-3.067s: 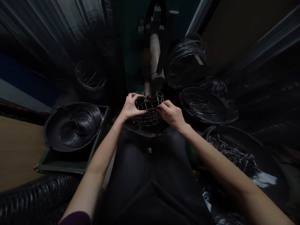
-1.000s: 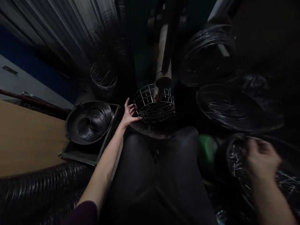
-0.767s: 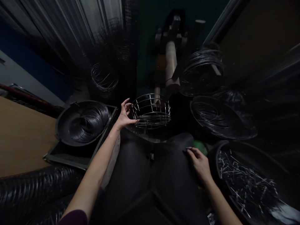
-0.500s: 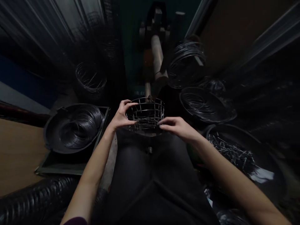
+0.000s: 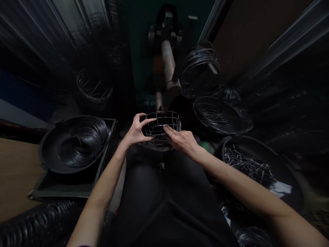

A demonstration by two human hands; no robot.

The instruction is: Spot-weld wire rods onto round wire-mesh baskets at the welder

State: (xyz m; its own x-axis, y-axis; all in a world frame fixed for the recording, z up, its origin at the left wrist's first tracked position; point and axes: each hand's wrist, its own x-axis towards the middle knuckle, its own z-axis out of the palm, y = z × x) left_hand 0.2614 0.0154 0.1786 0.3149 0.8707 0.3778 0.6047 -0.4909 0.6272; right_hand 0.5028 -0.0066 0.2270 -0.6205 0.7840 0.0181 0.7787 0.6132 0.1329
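A round wire basket (image 5: 168,119) is in front of me, under the end of a machine's metal arm. My left hand (image 5: 137,130) grips its left side, with fingers over the upper wires and the thumb lower down. At the basket's near right side, my right hand (image 5: 181,139) has its fingers pressed together at the wires. Whether a separate piece of wire lies between those fingers is too small to make out. The machine's lower electrode rod (image 5: 159,99) comes down close behind the basket's rim.
A black basin (image 5: 46,154) with wire rings stands at left on a green-edged stand. To the right are a pan (image 5: 241,128) of wire rings and a dark basin (image 5: 290,178) of short wire pieces. A wire bundle (image 5: 200,56) hangs beside the machine (image 5: 168,51).
My right hand has moved left and slightly up, from the basket's right edge to its near wires. The left hand keeps its hold. The view has shifted slightly.
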